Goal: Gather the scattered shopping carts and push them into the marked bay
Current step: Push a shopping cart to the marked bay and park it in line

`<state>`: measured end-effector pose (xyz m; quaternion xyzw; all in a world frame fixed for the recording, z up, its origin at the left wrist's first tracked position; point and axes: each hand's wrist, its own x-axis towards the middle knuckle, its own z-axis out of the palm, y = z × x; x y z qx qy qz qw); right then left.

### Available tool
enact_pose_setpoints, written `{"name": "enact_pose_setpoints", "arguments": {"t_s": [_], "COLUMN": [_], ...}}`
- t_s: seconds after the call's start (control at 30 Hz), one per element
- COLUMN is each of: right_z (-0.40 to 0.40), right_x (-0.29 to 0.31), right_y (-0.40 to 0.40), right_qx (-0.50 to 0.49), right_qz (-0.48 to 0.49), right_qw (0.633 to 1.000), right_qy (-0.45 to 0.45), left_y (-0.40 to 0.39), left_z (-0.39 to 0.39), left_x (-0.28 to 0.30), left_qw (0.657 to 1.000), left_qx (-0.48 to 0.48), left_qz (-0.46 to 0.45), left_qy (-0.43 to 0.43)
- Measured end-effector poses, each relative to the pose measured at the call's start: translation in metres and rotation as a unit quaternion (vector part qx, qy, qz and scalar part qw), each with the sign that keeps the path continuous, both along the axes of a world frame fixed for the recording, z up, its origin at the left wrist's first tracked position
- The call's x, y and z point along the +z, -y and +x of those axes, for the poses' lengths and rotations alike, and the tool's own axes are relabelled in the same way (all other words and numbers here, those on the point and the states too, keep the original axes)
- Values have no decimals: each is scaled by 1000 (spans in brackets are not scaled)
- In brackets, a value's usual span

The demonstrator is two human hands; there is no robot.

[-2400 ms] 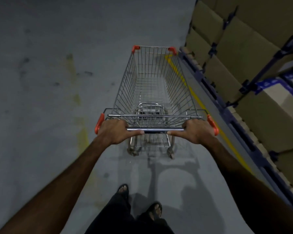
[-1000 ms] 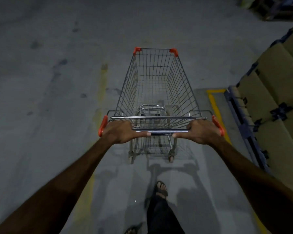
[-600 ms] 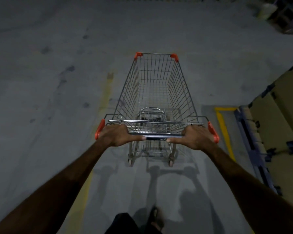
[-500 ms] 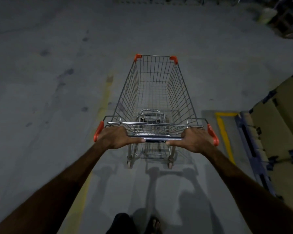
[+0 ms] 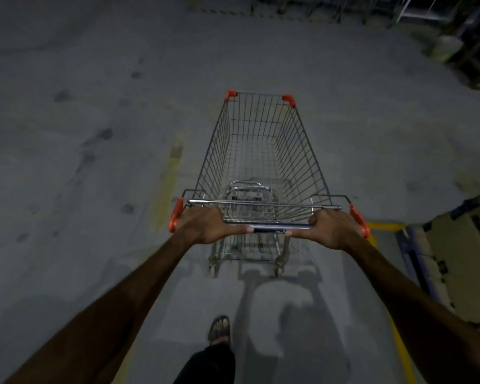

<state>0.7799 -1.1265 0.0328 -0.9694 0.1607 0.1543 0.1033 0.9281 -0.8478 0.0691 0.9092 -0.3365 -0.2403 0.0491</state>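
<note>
An empty wire shopping cart (image 5: 261,151) with orange corner caps stands straight ahead of me on the grey concrete floor. My left hand (image 5: 205,224) grips the left end of its dark handle bar (image 5: 269,228). My right hand (image 5: 334,227) grips the right end of the same bar. Both arms are stretched out. The cart's rear wheels show below the handle. My sandalled foot (image 5: 219,327) is stepping forward behind the cart.
A faded yellow floor line (image 5: 168,178) runs to the left of the cart. A brighter yellow line (image 5: 385,227) borders stacked cardboard boxes on a blue pallet (image 5: 455,259) at the right. Dark racks and metal frames (image 5: 399,6) stand far ahead.
The cart and I have rolled forward past the row of boxes, which has slid to the lower right. More open floor and the far racks have come into view. Both hands stay on the handle.
</note>
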Motion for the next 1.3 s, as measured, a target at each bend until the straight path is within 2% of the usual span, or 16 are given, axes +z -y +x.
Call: {"name": "enact_pose_setpoints", "arguments": {"t_s": [0.13,0.3,0.8,1.17,1.3], "right_z": [68,150,420,592,653], "right_x": [-1,-3,-11,-6,-5], "right_y": [34,80,243,353,391], "right_qx": [-8,-3,14,30,31], "right_qz": [1,-6,-3,1,-4], "right_qw": [1000,1000,1000,1000,1000], "right_qy": [4,1,3,2,0], "left_y": [35,78,245,352,391], "left_z": [68,159,405,581,644], "left_x": [1,-22,-7,-29,-32], "left_qw": [1000,999,998,994,995], "left_qx": [-2,14,54,85,80], "left_qz": [4,38,43,56,57], "left_qy": [-24,2,-2,36,18]}}
